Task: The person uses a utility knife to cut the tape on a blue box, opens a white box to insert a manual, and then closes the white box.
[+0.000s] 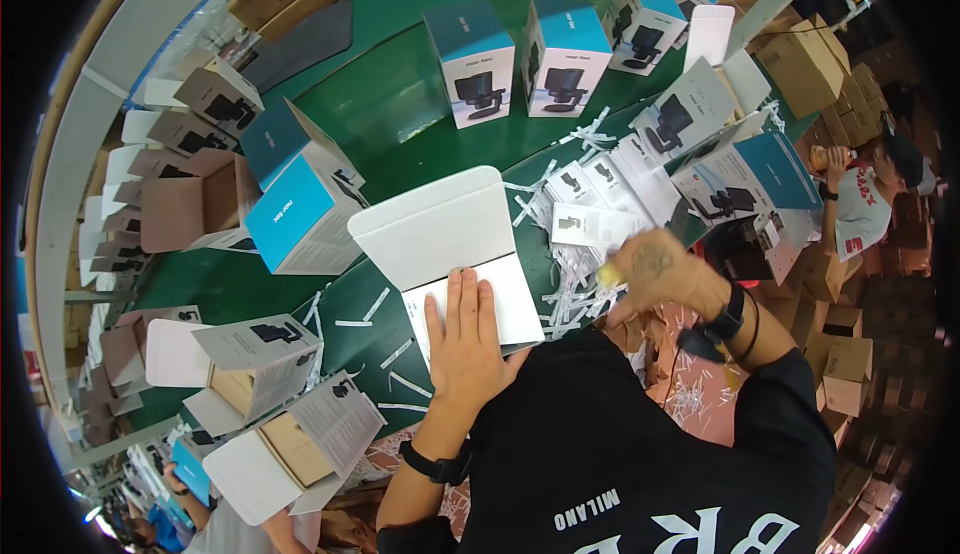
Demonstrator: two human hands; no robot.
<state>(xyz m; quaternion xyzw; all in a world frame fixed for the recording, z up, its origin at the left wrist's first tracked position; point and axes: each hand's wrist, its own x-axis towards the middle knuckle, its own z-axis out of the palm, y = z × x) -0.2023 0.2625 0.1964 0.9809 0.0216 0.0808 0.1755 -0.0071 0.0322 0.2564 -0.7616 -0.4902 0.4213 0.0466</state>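
Note:
In front of me sits a white box (432, 239) with its lid flap raised and folded back. My left hand (468, 339) lies flat on the box's white inner panel, fingers stretched out and thumb at the near edge. To the right, my right hand (652, 272) is bent over the table edge with its fingers curled in. Something small and yellow (608, 275) shows at those fingers; its kind cannot be made out. Beneath and beyond that hand lie a pile of small printed leaflets (597, 222) and many loose white paper strips (575, 294).
Closed blue-and-white cartons (567, 49) stand across the green table (385, 104). More blue-topped cartons (305, 216) are at left, with open boxes (300, 444) at lower left and an open carton (690, 109) at right. Another person (865, 204) is at far right; brown cardboard boxes lie behind.

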